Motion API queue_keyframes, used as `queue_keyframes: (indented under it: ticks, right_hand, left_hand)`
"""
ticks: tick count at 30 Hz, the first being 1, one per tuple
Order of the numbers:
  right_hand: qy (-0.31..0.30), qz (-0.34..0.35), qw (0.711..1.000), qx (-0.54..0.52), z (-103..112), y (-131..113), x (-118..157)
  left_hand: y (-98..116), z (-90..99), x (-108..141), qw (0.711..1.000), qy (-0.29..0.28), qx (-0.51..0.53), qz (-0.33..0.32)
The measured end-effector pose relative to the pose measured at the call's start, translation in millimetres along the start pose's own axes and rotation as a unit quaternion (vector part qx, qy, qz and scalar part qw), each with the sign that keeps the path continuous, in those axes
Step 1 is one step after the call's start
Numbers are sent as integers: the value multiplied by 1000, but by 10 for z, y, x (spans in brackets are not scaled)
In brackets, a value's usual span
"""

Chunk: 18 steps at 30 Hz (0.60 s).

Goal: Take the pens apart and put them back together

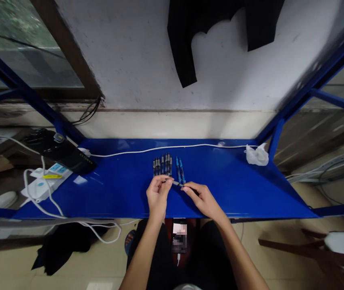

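Between both hands, a dark and grey pen [176,183] is held sideways just above the blue table. My left hand [159,192] pinches its left end, and my right hand [198,196] pinches its right end. Just beyond my left hand, several dark pens [162,161] lie side by side in a row, their lower ends partly hidden by the fingers. To their right lie two light blue pens [180,170], close together and slightly tilted.
A black bottle [59,149] lies at the table's left, beside a white power strip [46,183] with looped cables. Along the back of the blue table [235,193] runs a white cable [147,150]. Crumpled white plastic [257,154] sits at the back right.
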State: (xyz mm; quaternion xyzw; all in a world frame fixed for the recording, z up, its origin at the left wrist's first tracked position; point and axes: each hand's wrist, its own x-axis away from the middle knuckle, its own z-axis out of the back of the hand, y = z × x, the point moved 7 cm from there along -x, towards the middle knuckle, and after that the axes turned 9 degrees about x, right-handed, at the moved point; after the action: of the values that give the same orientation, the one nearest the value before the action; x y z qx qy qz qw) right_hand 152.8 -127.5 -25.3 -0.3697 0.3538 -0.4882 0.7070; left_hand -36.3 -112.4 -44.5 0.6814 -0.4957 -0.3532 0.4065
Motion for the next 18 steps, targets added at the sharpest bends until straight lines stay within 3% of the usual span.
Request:
queue_keyframes:
  ticks: [3, 5, 11, 18]
  right_hand:
    - [1, -8, 1000, -9, 0, 15, -11]
    - [4, -10, 1000, -16, -2, 24, -14]
    - [-3, -23, 1000, -15, -5, 62, 1]
    - [-13, -18, 999, -24, 9, 29, -4]
  left_hand:
    - [-32, -136, 32, 995, -88, 33, 43]
    - [-68, -166, 51, 991, -106, 35, 74]
    - [-99, -116, 22, 996, -59, -8, 65]
    - [-117, -110, 20, 995, -61, -45, 63]
